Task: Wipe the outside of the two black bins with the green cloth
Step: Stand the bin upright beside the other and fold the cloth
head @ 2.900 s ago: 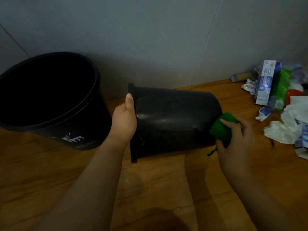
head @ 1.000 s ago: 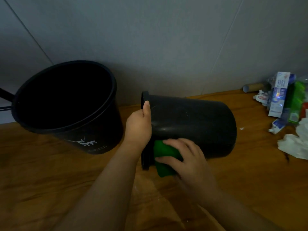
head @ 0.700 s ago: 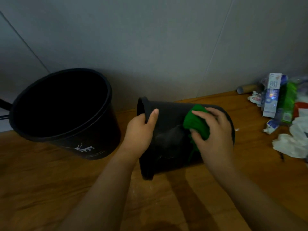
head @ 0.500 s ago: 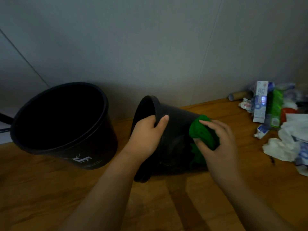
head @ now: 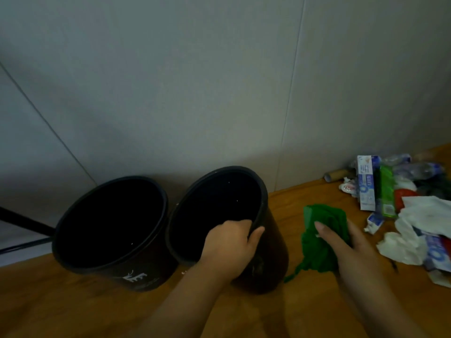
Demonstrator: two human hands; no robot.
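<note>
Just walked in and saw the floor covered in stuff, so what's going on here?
A person is cleaning two black bins on a wooden floor. The left hand grips the rim of the right bin, which stands upright, close beside the left bin with the white mark. The right hand holds the green cloth just right of that bin, off its surface. A pile of rubbish lies along the wall to the right.

The left hand [head: 229, 247] grips a bin's rim [head: 258, 189] toward 12 o'clock, fingers curled inside, while the right hand [head: 349, 250], at 3 o'clock of it, clutches the green cloth [head: 317, 240].
</note>
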